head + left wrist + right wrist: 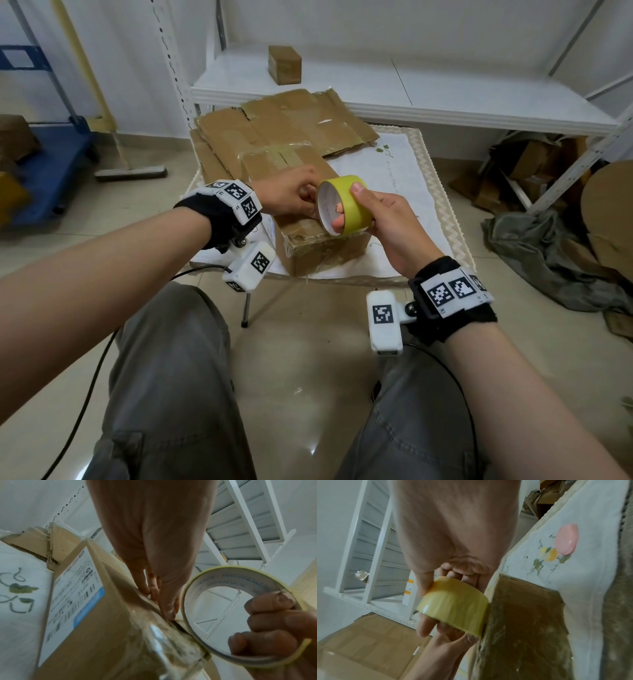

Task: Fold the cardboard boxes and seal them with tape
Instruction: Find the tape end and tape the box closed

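Note:
A brown cardboard box [308, 240] with glossy clear tape on its near end stands on a small table under a white cloth [394, 171]. My right hand [387, 222] grips a yellow tape roll [349, 205], thumb on the rim and fingers through the core, right above the box's near top edge. My left hand [291, 197] rests on the box top beside the roll. In the left wrist view its fingertips [150, 591] press on the box [102, 615] next to the roll [223, 577]. The right wrist view has the roll [453, 605] against the box's taped end [522, 615].
Flattened cardboard sheets [274, 123] lie behind the box. A white metal shelf [411, 89] carries a small brown box [285, 65]. A blue cart [51, 164] and a broom [130, 171] stand left; grey cloth [548, 257] and cardboard scraps lie right. A pink disc [566, 539] sits on the cloth.

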{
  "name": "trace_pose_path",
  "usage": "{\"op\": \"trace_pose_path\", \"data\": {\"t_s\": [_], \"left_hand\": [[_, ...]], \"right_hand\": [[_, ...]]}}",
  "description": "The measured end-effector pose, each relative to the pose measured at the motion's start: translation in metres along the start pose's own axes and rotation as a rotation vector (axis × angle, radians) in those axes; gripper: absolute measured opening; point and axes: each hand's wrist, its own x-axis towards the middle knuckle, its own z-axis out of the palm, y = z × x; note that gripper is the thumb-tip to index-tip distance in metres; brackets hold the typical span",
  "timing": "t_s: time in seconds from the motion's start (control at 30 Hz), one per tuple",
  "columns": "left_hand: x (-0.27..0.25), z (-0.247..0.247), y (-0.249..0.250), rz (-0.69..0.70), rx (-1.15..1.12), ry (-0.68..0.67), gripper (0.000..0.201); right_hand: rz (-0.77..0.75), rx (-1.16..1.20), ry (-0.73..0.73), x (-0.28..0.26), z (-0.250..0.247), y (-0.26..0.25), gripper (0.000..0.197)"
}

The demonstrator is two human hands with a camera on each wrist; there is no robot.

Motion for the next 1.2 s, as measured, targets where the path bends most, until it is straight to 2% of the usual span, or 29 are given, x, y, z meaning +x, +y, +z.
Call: {"op": "trace_pose_path", "data": {"t_s": [0.07,0.27,0.43,0.73,0.9,1.07,1.2], "left_hand": [[0.0,-0.001,0.001,-0.002,0.017,-0.01,0.036],[0.0,-0.002,0.011,-0.031,-0.007,-0.055,0.029],[-0.003,-0.002,0.014,-0.037,-0.008,-0.048,0.018],[0.0,0.004,0.009,-0.022,-0.068,-0.038,0.018],[0.006,0.008,0.014,0.044,0.044,-0.05,0.019],[0.005,0.004,0.016,0.075,0.042,-0.049,0.02],[0.004,0.0,0.022,0.077,0.101,-0.036,0.02]], "right_hand": [[0.018,0.017,0.004,-0.004,-0.001,-0.004,0.039],[0.098,0.015,0.03,-0.014,-0.008,-0.011,0.04],[0.147,-0.004,0.042,-0.021,-0.009,-0.017,0.039],[0.212,0.054,0.102,-0.022,-0.01,-0.013,0.038],[0.253,0.031,0.104,-0.024,-0.012,-0.005,0.029],[0.228,0.008,0.066,-0.027,-0.016,0.0,0.033],[0.16,0.008,0.02,-0.029,-0.017,0.001,0.045]]}}
